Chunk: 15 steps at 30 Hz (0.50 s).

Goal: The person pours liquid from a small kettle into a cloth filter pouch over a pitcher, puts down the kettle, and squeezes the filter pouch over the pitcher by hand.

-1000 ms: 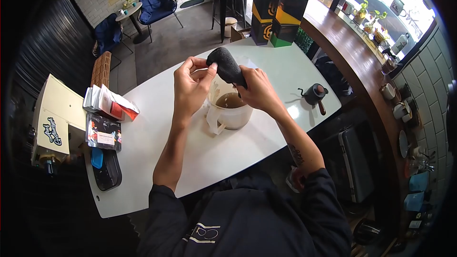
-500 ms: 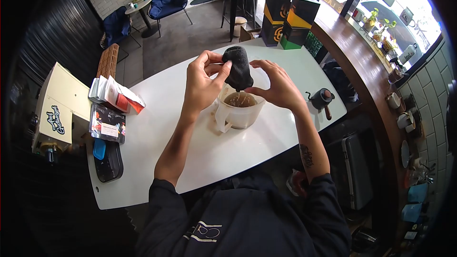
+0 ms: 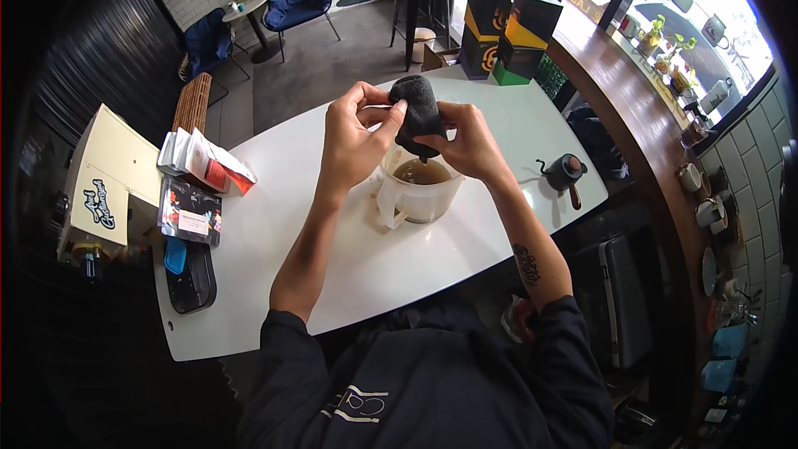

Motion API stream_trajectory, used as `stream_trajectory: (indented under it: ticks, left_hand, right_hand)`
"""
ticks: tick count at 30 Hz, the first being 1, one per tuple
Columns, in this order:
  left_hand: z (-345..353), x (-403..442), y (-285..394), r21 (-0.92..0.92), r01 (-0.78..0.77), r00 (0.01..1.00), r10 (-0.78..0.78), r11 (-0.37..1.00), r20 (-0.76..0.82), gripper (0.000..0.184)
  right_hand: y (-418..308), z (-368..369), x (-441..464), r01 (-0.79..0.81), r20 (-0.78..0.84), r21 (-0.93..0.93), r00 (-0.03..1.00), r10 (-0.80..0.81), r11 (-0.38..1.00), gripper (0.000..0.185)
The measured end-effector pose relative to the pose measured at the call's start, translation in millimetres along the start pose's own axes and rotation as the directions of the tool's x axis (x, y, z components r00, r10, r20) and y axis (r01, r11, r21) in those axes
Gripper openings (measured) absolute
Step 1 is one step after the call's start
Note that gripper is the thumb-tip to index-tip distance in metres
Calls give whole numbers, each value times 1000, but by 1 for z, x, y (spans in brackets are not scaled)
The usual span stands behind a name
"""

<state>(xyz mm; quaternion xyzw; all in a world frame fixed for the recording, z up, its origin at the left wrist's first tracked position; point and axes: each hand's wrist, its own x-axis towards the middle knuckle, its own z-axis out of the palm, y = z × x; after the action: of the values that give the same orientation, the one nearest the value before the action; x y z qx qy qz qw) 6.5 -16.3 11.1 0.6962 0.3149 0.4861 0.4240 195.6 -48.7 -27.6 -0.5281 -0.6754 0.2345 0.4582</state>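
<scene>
A dark, rounded cloth-like bundle point(image 3: 418, 108) hangs over a translucent white pitcher point(image 3: 432, 199) that holds brownish liquid. My left hand point(image 3: 357, 137) pinches the upper left of the bundle between thumb and fingers. On its lower right side, the thumb and fingers of my right hand point(image 3: 470, 141) are closed on the same bundle. The pitcher stands on the white table point(image 3: 291, 199), its handle toward the lower left. Beneath my hands, the bundle's lower tip is just above the pitcher's opening.
A small black kettle point(image 3: 565, 170) stands on the table's right. Two tall dark boxes point(image 3: 524, 37) are at its far edge. Paper packets point(image 3: 199, 158), a printed pouch point(image 3: 191, 212) and a black case point(image 3: 191, 283) lie along the left edge.
The bundle has gone from slanting to nearly upright. My right hand let go, opened beside it, and has closed on it again. The view has shifted slightly.
</scene>
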Motion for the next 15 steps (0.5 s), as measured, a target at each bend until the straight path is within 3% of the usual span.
stream_trajectory:
  ticks: [4, 8, 10, 15]
  left_hand:
    - [-1, -1, -1, -3, -5, 1000, 5, 1000, 5, 18]
    - [-1, -1, 3, 12, 1, 1000, -1, 1000, 7, 18]
    - [-2, -1, 4, 7, -24, 1000, 24, 1000, -14, 15]
    - [-4, -2, 2, 1, -34, 999, 34, 999, -9, 14]
  right_hand:
    - [1, 2, 2, -12, -51, -69, 999, 8, 998, 36]
    - [-11, -4, -5, -102, -4, -1, 995, 102, 995, 46]
    - [-12, -6, -9, 38, -43, -99, 998, -43, 994, 52]
    - [-13, -18, -15, 7, -24, -158, 1000, -11, 987, 53]
